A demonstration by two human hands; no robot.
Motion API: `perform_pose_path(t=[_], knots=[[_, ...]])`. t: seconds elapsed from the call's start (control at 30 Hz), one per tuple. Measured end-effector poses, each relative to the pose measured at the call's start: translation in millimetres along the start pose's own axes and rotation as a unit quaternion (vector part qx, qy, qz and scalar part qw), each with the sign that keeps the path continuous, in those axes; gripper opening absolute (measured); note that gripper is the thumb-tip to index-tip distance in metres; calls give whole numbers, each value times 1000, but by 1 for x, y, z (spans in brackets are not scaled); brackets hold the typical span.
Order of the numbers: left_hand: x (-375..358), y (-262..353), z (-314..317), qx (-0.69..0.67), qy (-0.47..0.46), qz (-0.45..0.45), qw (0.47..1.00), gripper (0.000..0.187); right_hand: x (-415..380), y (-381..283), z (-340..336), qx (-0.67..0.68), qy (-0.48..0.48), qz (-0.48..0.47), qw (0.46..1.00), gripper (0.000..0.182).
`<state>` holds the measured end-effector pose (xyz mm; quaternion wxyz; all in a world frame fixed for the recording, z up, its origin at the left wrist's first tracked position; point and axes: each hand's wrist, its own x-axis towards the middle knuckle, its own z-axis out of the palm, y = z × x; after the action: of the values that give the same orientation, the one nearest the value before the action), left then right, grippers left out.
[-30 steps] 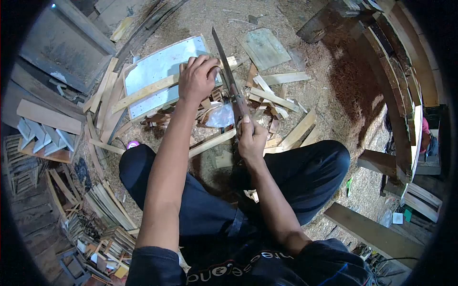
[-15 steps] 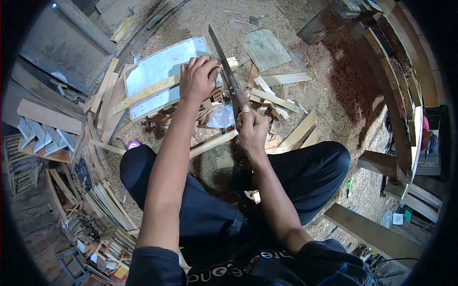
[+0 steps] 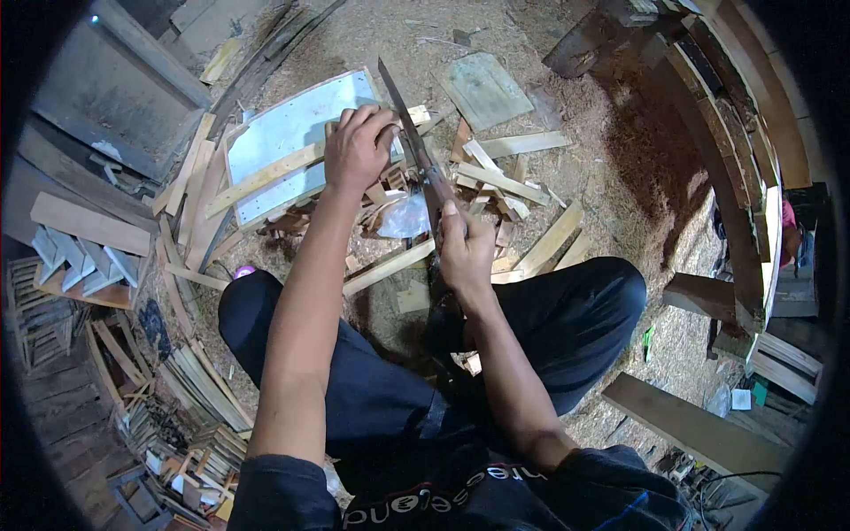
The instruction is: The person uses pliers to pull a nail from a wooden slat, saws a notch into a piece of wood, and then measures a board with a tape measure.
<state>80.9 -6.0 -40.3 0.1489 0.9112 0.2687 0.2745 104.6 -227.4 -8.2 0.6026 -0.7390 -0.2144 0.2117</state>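
Two hands work a blade against a strip of wood in the single head view, seen from above a person seated on a sawdust-covered floor with knees spread. The left hand is curled tight over a long wood slat, pinning it where it crosses a pale flat panel. The right hand is closed around the dark handle of a long knife, thumb lying along the top of the handle, the blade running up and away so that its edge sits just beside the left hand's fingers at the slat's far end.

The slat looks thin, dry and light, stiff along its length but likely to split with the grain; it is best held well back from the cut, as the left hand nearly is not. The knife reads as narrow, rigid and sharp, safe only at the handle.

Offcuts litter the floor just beyond the hands, with a crumpled clear plastic bag among them and a green-grey board farther off. Stacked thin slats lie beside the left knee.
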Motion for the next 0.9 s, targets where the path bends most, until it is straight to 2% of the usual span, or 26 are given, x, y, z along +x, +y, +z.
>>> perform_pose_path(t=[0.37,0.43,0.57,0.7,0.9], knots=[[1,-2,-1,-1,15,9,1000,30,2,2,3,-3,7,-1,1000,47],[1,-1,-1,1,-20,-9,1000,31,1,0,0,-2,7,-5,1000,48],[0,-5,3,-14,17,5,1000,30,16,0,7,5,7,12,1000,48],[2,-5,4,-15,20,-21,999,38,21,-7,12,13,3,5,1000,48],[1,-5,4,2,20,-3,1000,36,24,-19,11,-12,5,-19,1000,49]])
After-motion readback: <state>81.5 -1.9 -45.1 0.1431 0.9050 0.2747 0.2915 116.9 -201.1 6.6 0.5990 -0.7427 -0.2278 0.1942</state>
